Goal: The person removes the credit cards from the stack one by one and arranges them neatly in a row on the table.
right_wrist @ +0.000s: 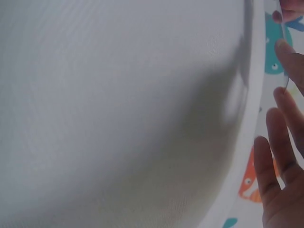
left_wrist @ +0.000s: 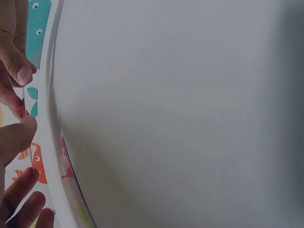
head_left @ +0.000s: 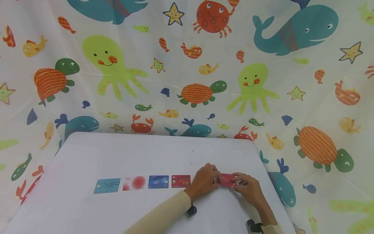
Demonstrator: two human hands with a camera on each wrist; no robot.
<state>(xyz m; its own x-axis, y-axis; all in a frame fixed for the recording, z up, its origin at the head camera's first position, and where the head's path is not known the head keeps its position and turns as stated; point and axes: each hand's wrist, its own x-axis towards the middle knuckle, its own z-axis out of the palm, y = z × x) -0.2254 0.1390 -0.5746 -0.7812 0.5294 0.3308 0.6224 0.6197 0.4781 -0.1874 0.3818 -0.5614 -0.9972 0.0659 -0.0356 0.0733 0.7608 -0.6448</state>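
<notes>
A red card is held between both hands at the right of the row. At its left end the left hand pinches it between thumb and fingers. The right hand pinches the opposite end, its remaining fingers spread. In the left wrist view the card's thin edge shows between the left thumb and the right hand. The right wrist view also catches the edge by the right hand's fingers. Just left of the left hand lies a red VIP card, its lower right corner close against that hand.
Further left on the white table lie a blue card, a white card with a red circle and a teal VIP card, in one row. Behind the table hangs a curtain printed with sea animals.
</notes>
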